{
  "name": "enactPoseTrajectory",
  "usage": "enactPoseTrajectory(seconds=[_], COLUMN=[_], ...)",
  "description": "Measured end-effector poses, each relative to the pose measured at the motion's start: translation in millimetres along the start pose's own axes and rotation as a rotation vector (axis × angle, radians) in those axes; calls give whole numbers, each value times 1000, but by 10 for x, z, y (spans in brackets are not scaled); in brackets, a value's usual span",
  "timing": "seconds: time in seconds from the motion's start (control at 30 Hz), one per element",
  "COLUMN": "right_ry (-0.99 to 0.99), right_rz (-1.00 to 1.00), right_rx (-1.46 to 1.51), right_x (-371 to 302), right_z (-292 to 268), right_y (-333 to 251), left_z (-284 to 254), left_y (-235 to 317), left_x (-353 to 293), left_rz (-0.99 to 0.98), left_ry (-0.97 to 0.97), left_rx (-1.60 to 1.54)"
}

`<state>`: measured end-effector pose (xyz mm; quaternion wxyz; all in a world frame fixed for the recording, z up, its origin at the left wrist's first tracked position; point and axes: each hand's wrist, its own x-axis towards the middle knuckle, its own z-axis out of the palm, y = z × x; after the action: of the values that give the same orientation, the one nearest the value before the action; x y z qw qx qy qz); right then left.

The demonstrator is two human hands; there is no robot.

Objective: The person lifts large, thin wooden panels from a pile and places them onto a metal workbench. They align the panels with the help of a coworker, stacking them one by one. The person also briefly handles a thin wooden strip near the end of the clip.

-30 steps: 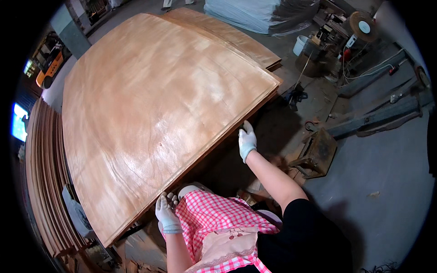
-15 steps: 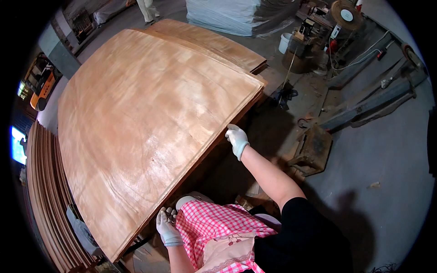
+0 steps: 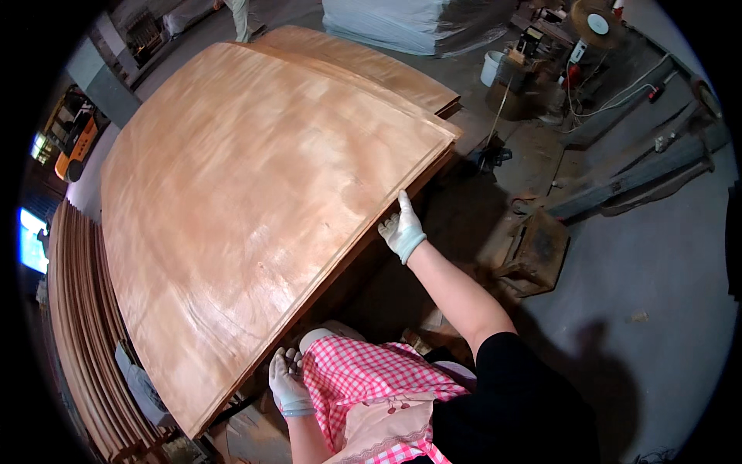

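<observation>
Clearly, the large, pale-brown, glossy plywood sheet [image 3: 263, 185] is laid flat on top of a stack, directly in front of the person, and its near edge is met by the hands at two places. The hands are held well apart from each other, and both are covered by white knitted gloves with pale-blue cuffs. By the right hand [image 3: 402, 230], the middle of that edge is reached: its thumb is pointed up against the edge, and its other fingers are curled lower down. The left hand [image 3: 289, 384] is placed nearer the body, just beside the edge, with its fingers bent; whether the sheet is gripped by either hand cannot be told. A pink-and-white checked cloth apron [image 3: 352, 367] is worn over a black short-sleeved top [image 3: 510, 402]. On the left, a tall brown stack of thin layered sheets [image 3: 83, 325] is seen, and beyond the plywood sheet a second, lower brown stack [image 3: 367, 68] is partly covered from view. To the right, a rusty brown metal box [image 3: 539, 254] is set on the floor
</observation>
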<state>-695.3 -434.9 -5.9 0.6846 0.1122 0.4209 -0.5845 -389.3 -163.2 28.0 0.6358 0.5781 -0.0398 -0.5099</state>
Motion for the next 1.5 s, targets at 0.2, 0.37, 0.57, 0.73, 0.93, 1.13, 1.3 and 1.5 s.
enactPoseTrajectory(seconds=[0.2,0.37,0.57,0.73,0.93,1.13,1.3,1.5], right_ry=[-141,-139,38,101,197,138,125,162], right_rz=[-146,-352,-601,-355,-630,-680,-784,-595], right_rx=[-800,-746,-1347,-1003,-1247,-1111,-930,-1068], right_x=[-111,-466,345,494,409,263,261,57], right_z=[567,987,32,-36,-31,-33,-70,-51], right_y=[-117,-48,-47,-26,54,99,133,-14], left_z=[526,1080,691,729,630,559,378,526], left_y=[3,-38,-290,-326,-411,-445,-564,-610], left_x=[25,179,840,935,999,1012,1123,1117], left_rz=[-360,-530,-455,-449,-312,-242,-241,-247], left_ry=[-276,-203,96,135,98,167,64,172], left_rx=[-159,-621,-532,-278,-198,-177,-123,-201])
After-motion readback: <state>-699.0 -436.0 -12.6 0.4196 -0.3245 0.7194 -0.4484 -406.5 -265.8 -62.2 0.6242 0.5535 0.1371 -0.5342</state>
